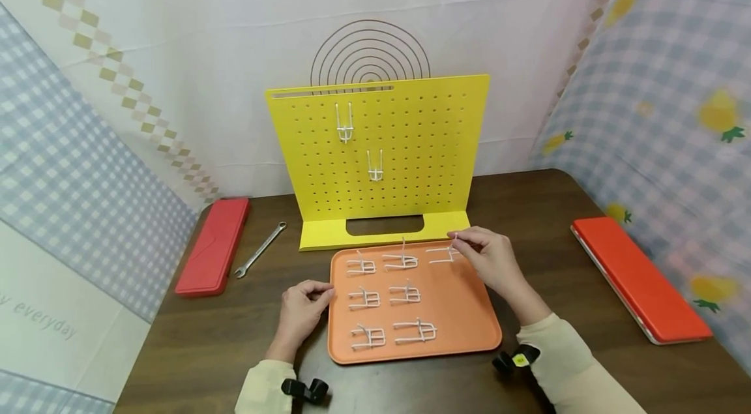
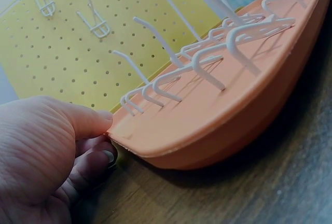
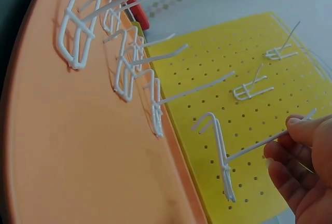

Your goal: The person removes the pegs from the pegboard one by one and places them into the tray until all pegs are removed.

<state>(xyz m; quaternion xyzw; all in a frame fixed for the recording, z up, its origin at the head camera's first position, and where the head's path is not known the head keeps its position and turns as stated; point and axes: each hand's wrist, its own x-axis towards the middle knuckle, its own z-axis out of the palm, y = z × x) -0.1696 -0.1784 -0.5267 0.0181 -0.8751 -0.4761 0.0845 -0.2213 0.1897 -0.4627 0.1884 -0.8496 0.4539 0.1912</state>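
Observation:
My right hand (image 1: 489, 261) pinches the prong of a white wire pegboard hook (image 3: 223, 156), held above the back right of an orange tray (image 1: 463, 316). In the right wrist view the thumb and fingertips grip the prong near its tip. At the tray's left rim, my left hand (image 1: 302, 313) pinches the edge between thumb and fingers, as the left wrist view shows. Several more white hooks (image 1: 418, 330) lie in rows on the tray, their prongs pointing up. Behind it stands a yellow pegboard (image 1: 422, 153) with an upper hook (image 1: 345, 124) and a lower hook (image 1: 375, 166) on it.
On the dark wooden table (image 1: 199, 349), a red case (image 1: 214, 248) and a metal wrench (image 1: 261, 250) lie to the left. A red-orange case (image 1: 639, 280) lies at the right. The pegboard's yellow base (image 1: 323, 235) stands just behind the tray.

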